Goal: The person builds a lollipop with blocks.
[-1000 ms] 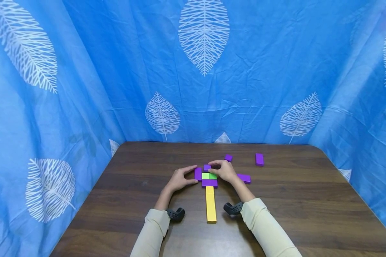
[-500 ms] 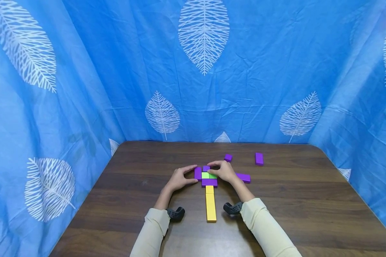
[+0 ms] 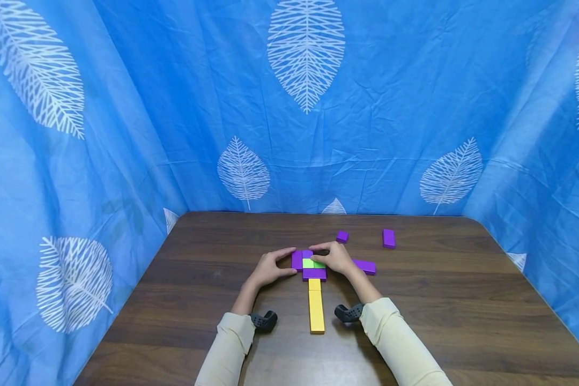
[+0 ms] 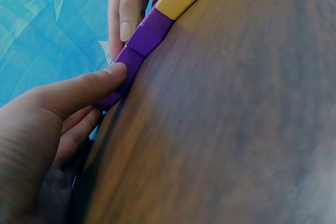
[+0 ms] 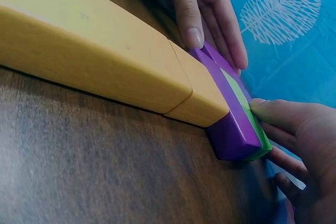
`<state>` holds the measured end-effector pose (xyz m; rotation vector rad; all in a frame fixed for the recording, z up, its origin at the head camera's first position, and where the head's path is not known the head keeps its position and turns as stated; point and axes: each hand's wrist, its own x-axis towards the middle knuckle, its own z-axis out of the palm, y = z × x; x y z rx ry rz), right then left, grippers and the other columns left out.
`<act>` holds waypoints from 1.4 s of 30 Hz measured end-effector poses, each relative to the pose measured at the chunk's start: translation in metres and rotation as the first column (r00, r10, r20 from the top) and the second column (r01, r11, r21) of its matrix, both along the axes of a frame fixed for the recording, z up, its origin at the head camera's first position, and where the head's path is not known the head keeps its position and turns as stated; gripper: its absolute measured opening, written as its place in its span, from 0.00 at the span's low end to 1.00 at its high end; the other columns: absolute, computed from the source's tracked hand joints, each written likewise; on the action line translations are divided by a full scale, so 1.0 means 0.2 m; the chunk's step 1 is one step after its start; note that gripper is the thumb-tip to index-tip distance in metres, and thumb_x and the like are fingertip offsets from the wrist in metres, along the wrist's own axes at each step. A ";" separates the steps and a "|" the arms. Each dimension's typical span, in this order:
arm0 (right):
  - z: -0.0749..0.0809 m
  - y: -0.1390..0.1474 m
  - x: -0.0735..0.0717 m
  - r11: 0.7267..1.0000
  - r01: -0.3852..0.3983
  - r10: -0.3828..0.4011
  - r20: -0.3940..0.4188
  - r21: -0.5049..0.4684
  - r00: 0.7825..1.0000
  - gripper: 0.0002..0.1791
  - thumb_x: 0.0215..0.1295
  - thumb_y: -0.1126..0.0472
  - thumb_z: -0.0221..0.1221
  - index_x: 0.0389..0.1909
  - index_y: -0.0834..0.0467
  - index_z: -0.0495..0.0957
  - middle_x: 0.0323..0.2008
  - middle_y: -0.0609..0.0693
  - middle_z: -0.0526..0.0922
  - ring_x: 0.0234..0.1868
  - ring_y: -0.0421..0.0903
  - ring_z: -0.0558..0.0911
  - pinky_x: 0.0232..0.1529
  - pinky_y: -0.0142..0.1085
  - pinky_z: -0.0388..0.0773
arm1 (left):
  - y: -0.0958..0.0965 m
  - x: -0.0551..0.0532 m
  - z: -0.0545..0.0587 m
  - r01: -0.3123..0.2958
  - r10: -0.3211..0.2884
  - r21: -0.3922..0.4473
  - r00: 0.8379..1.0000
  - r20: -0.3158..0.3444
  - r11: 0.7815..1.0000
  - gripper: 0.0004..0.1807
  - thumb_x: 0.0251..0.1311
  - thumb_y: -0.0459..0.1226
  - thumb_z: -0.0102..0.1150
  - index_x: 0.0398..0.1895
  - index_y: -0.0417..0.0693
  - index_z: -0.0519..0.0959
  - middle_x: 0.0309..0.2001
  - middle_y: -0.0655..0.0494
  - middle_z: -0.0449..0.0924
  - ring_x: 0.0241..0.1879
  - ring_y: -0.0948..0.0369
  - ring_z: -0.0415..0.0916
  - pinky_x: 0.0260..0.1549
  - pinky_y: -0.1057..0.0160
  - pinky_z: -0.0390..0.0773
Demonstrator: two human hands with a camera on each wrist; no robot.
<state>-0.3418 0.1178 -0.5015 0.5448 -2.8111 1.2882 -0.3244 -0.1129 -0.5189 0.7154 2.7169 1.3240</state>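
Note:
My left hand (image 3: 268,269) holds an upright-lying purple block (image 3: 296,260) by its ends, thumb at the near end and forefinger at the far end. My right hand (image 3: 336,257) pinches a small purple block (image 3: 307,254), which sits against the held block and behind a light green block (image 3: 308,263). A darker green block (image 3: 320,265) lies beside it, partly under the right fingers. In front runs a crosswise purple block (image 3: 314,275). Below that stretch a short yellow block (image 3: 314,284) and a long yellow block (image 5: 94,51), end to end.
Beyond the right hand lie a loose small purple block (image 3: 342,236) and a purple block (image 3: 388,239). Another purple block (image 3: 365,267) is partly behind the right wrist. The dark wooden table (image 3: 444,321) meets a blue leaf-patterned curtain (image 3: 366,134) at the back.
The small purple block has slid left and slightly nearer with my right fingers, closing its gap to the left purple block and the light green one. My left hand stays in place.

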 end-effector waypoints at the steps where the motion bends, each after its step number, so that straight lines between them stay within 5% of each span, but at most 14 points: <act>1: 0.00 0.00 0.00 1.000 0.001 -0.001 0.004 -0.001 1.000 0.16 0.54 0.58 0.66 0.45 0.55 0.83 0.44 0.53 0.83 0.53 0.52 0.76 0.55 0.48 0.70 | 0.00 0.00 0.00 -0.001 0.001 0.000 1.000 -0.001 1.000 0.34 0.51 0.48 0.66 0.62 0.50 0.70 0.60 0.54 0.70 0.62 0.56 0.63 0.60 0.54 0.63; 14: -0.01 0.01 0.00 1.000 -0.005 0.005 0.007 0.002 1.000 0.16 0.56 0.56 0.64 0.47 0.54 0.82 0.46 0.53 0.82 0.54 0.53 0.75 0.56 0.50 0.68 | 0.00 0.00 0.00 -0.002 0.002 -0.005 1.000 -0.012 1.000 0.34 0.51 0.48 0.66 0.62 0.50 0.70 0.60 0.53 0.70 0.62 0.55 0.63 0.60 0.53 0.63; 22: 0.01 0.05 -0.01 0.996 0.020 -0.022 -0.013 -0.088 1.000 0.18 0.59 0.56 0.62 0.50 0.57 0.80 0.48 0.53 0.81 0.54 0.53 0.75 0.54 0.48 0.71 | 0.00 0.00 0.00 -0.006 0.006 -0.007 1.000 -0.002 1.000 0.33 0.51 0.48 0.66 0.62 0.52 0.70 0.60 0.54 0.70 0.62 0.55 0.63 0.60 0.53 0.63; 30: 0.01 0.16 -0.07 0.973 0.194 -0.217 -0.200 -0.126 0.955 0.22 0.55 0.59 0.66 0.51 0.58 0.78 0.44 0.60 0.81 0.46 0.58 0.77 0.48 0.52 0.72 | 0.00 0.00 -0.01 -0.010 0.010 -0.010 1.000 -0.002 1.000 0.35 0.50 0.49 0.66 0.63 0.52 0.70 0.61 0.54 0.69 0.62 0.56 0.62 0.60 0.53 0.63; 35: 0.00 0.25 -0.10 0.950 0.288 -0.307 -0.201 -0.118 0.930 0.24 0.54 0.58 0.66 0.52 0.59 0.78 0.49 0.62 0.78 0.50 0.61 0.75 0.50 0.53 0.70 | -0.01 0.00 -0.01 -0.007 0.007 -0.014 1.000 -0.003 1.000 0.35 0.50 0.51 0.66 0.63 0.52 0.70 0.61 0.55 0.69 0.62 0.56 0.63 0.59 0.53 0.64; 42: -0.02 0.31 -0.11 0.947 0.315 -0.322 -0.157 -0.068 0.934 0.27 0.54 0.59 0.66 0.54 0.64 0.75 0.52 0.64 0.75 0.55 0.64 0.71 0.56 0.53 0.65 | -0.01 0.01 0.00 0.004 -0.004 -0.010 1.000 -0.007 1.000 0.35 0.51 0.50 0.65 0.63 0.51 0.69 0.61 0.54 0.69 0.62 0.55 0.63 0.59 0.52 0.64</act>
